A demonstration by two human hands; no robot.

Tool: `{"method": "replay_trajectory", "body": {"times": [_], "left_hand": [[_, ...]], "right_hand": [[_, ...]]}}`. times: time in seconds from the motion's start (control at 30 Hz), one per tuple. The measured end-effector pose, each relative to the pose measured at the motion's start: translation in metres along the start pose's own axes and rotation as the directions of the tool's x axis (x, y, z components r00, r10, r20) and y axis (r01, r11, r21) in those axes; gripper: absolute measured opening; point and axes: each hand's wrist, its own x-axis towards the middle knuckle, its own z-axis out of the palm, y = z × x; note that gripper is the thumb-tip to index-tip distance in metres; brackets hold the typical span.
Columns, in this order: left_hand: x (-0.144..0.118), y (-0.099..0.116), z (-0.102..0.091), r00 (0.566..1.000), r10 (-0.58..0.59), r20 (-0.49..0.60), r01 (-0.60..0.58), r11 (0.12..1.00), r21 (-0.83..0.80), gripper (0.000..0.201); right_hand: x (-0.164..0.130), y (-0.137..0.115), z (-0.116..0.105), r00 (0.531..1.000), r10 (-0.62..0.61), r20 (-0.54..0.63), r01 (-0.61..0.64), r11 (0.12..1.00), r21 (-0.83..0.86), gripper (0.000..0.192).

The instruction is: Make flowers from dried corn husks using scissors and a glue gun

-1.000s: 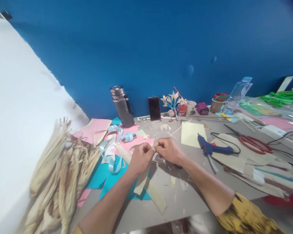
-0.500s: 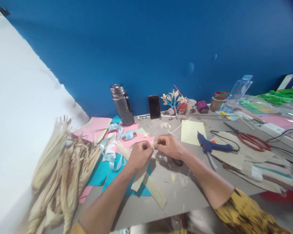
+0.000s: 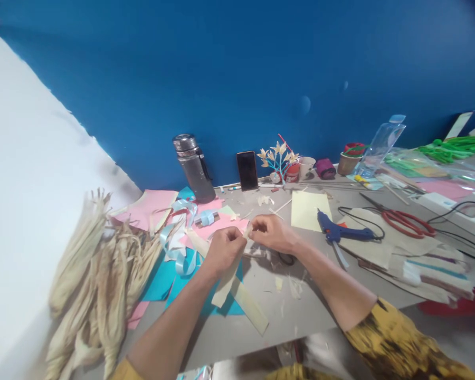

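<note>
A pile of dried husks [image 3: 91, 274] lies at the far left of the tabletop [image 3: 301, 311], within reach of the left arm. Next come blue and pink paper sheets [image 3: 170, 279] with pale blue ribbon [image 3: 178, 253] curled over them.

The left hand [image 3: 224, 248] is closed, pinching the upper end of a pale husk strip [image 3: 225, 282]; the strip hangs down from the grip toward the tabletop. The right hand [image 3: 275, 233] pinches the same end from the opposite side, fingertips meeting those of the left, probably so the strip can be folded or split above the surface.

Behind stand a flask [image 3: 193, 168] and a phone [image 3: 247, 170]. Further right lie a yellow sheet [image 3: 306, 210], a glue gun [image 3: 336, 232] and red scissors [image 3: 406, 221], all clear of the hands.
</note>
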Motion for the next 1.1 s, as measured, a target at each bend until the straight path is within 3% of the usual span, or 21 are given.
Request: {"method": "replay_trajectory", "body": {"times": [0.3,0.4,0.53,0.67,0.77,0.87,0.93,1.0,1.1], "left_hand": [[0.001,0.001,0.001,1.000,-0.016,0.005,0.016,1.000,-0.010,0.012],[0.000,0.003,0.000,0.999,-0.030,-0.019,0.030,0.999,-0.016,0.012],[0.000,0.004,0.001,0.999,-0.014,-0.049,0.013,1.000,-0.004,0.012],[0.000,0.002,0.003,1.000,-0.007,-0.023,0.006,1.000,-0.014,0.013],[0.001,-0.001,0.003,0.999,-0.034,-0.011,0.034,0.998,-0.052,0.012],[0.001,-0.001,0.003,0.998,-0.060,-0.029,0.057,0.993,-0.100,0.013],[0.000,0.000,0.003,0.996,-0.064,-0.055,0.059,0.994,-0.097,0.013],[0.000,0.001,0.003,0.997,-0.056,-0.061,0.051,0.996,-0.077,0.012],[0.000,0.002,0.004,0.998,-0.044,-0.042,0.042,0.998,-0.053,0.012]], "right_hand": [[0.002,0.001,0.005,0.999,-0.031,-0.013,0.028,0.985,-0.168,0.021],[0.004,0.004,0.002,0.999,0.027,-0.031,-0.029,0.998,-0.059,0.020],[0.002,0.004,0.007,0.998,0.036,0.048,-0.043,0.990,0.137,0.017],[0.001,0.005,0.015,0.998,-0.025,-0.058,0.023,0.999,-0.023,0.016],[0.006,0.008,0.009,0.987,-0.040,-0.155,0.018,0.990,-0.142,0.018],[0.010,0.010,-0.003,0.969,0.059,-0.240,-0.067,0.997,-0.025,0.020],[0.010,0.009,-0.005,0.981,0.106,-0.161,-0.084,0.987,0.138,0.023],[0.007,0.006,0.000,0.996,0.066,-0.063,-0.053,0.980,0.191,0.021],[0.003,0.002,0.013,0.996,-0.013,-0.083,0.014,1.000,0.012,0.013]]}}
